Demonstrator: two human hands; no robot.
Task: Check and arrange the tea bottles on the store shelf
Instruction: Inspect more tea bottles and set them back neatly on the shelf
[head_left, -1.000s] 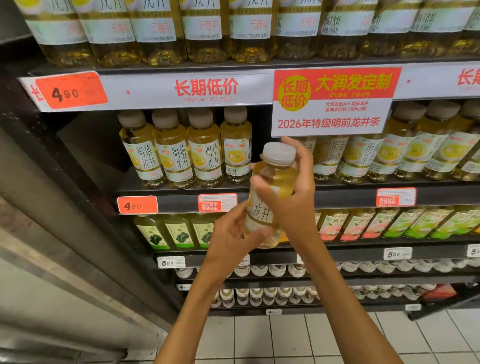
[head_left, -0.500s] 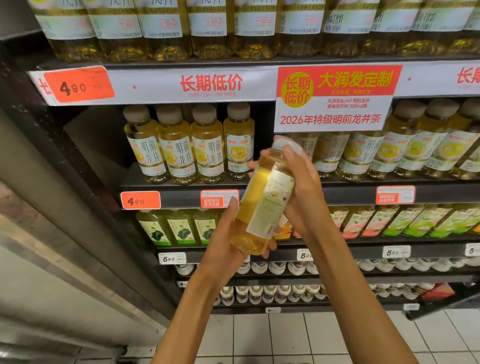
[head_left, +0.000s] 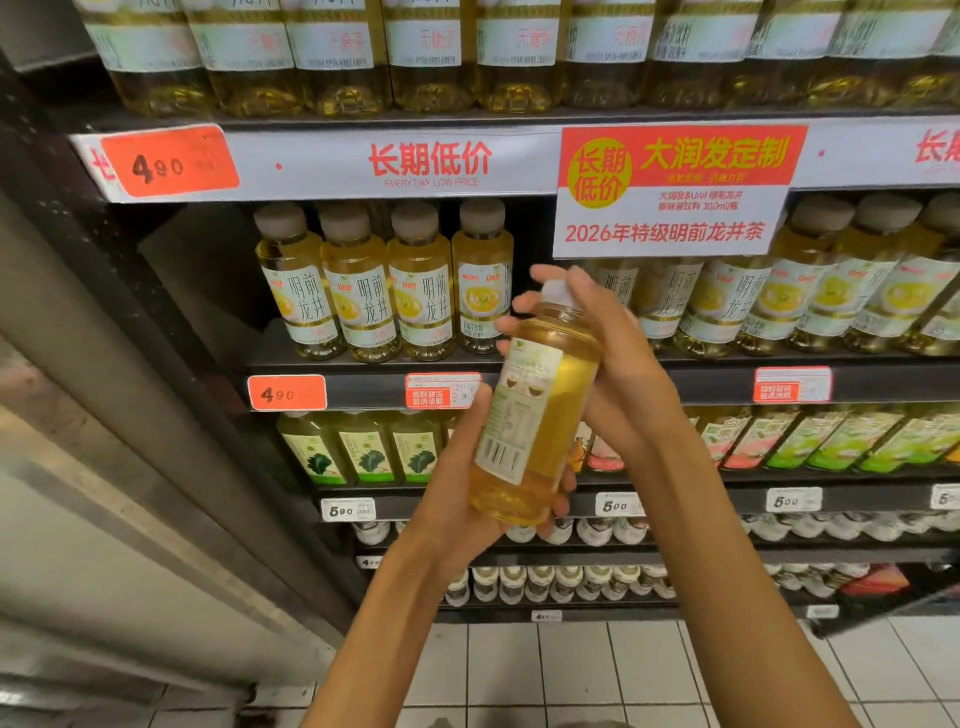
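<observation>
Between both hands (head_left: 618, 364), smooth plastic bottle (head_left: 540, 410)

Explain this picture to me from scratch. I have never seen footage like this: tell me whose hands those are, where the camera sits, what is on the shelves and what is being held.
There is no machine here. A person wears a wide-angle camera on the head, so you look forward and down along their own arms at a store shelf. Both hands hold one tea bottle tilted in front of the shelves, its back label with the barcode turned toward the camera. The left hand cups its base; the right hand grips near the pale cap. Behind it, the middle shelf carries upright bottles of the same yellow tea, with a gap behind the held bottle. An orange price tag reads 4.90. A red and white promotion sign hangs above. Lower shelves hold green-labelled bottles.
</observation>
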